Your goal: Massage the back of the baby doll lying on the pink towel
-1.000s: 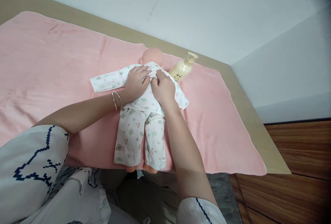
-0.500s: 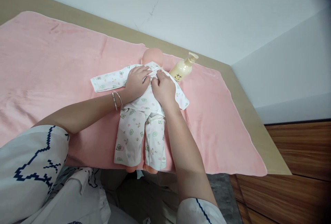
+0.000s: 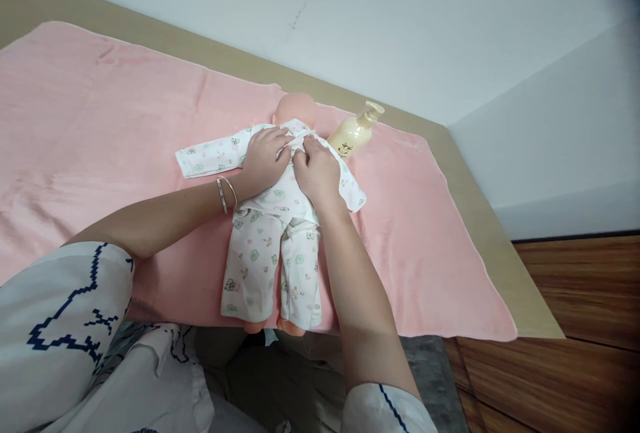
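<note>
The doll (image 3: 250, 266) lies on the towel (image 3: 100, 106), which covers the table (image 3: 497, 253). The left hand (image 3: 261, 158) and right hand (image 3: 316, 172) rest side by side on its chest. A bottle (image 3: 353, 132) lies just beyond the right hand.

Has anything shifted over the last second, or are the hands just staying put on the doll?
Nothing visibly changed. The left hand and right hand stay on the doll's shirt near the collar; the doll, pink towel and bottle lie as before.

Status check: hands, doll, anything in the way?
Left hand, right hand pinching top at collar. Doll flat on towel. Bottle by its head, untouched.
</note>
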The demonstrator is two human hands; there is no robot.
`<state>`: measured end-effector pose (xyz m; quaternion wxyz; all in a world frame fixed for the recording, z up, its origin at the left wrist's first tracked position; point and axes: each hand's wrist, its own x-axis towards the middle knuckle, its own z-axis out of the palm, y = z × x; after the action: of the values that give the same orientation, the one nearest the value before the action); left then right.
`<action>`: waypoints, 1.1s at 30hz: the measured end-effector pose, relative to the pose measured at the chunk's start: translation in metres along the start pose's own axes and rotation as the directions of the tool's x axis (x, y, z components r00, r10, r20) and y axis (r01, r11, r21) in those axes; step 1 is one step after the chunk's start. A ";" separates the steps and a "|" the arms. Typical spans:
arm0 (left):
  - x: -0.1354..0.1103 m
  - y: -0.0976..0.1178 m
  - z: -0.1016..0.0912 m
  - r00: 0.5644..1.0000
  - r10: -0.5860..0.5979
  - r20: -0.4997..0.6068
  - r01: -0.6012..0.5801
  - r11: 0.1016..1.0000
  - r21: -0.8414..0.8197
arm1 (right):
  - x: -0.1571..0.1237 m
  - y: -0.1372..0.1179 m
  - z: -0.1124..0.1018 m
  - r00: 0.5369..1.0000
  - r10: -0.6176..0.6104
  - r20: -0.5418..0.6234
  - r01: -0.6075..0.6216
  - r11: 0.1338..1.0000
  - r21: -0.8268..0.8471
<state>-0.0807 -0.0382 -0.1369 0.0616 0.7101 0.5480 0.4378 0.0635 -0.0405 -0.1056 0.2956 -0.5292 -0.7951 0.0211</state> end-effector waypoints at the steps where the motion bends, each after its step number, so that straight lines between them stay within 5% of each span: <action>1: 0.000 0.000 0.000 1.000 -0.001 0.004 0.001 1.000 -0.001 | 0.000 0.000 0.000 1.000 -0.001 -0.001 0.001 1.000 -0.002; 33: 0.000 0.000 -0.001 1.000 0.003 -0.006 -0.003 1.000 -0.002 | 0.000 -0.001 -0.001 0.999 0.017 0.032 -0.017 1.000 -0.010</action>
<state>-0.0815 -0.0385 -0.1364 0.0600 0.7098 0.5465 0.4404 0.0630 -0.0410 -0.1046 0.2801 -0.5371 -0.7952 0.0280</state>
